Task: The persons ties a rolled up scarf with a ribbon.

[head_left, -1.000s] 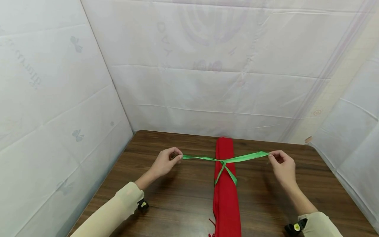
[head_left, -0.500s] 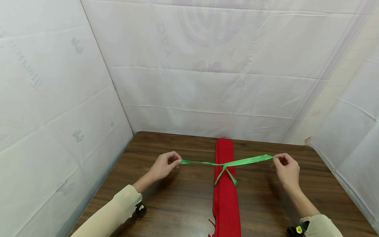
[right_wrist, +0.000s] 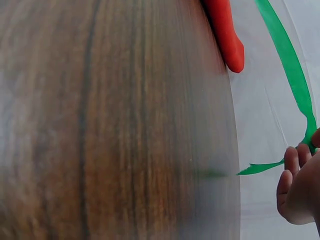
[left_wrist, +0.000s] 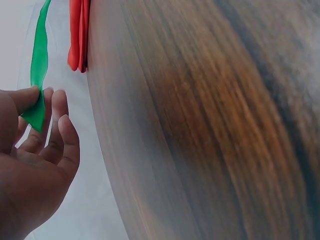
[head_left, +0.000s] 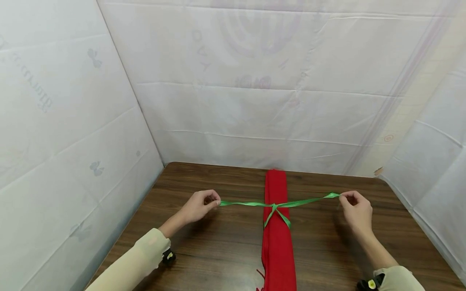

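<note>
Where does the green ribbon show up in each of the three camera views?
Head view: the green ribbon stretches across the middle, tied over the red cloth roll, one end pinched by each of the hands.
Left wrist view: it runs down the upper left edge into the left hand.
Right wrist view: it slants down the upper right to the right hand.
Shared landmark: the red cloth roll, lying on the wooden table.

A dark brown wood-grain desk (head_left: pixel 218 250) is seen, enclosed on 3 sides by white sheeting. 1 long red folded cloth (head_left: pixel 277 242) is laid directly on it, running lengthwise from the far edge toward the near edge, right of the middle. A green ribbon (head_left: pixel 276 207) is tied across the cloth, its 2 ends stretched out sideways above the wood.
</note>
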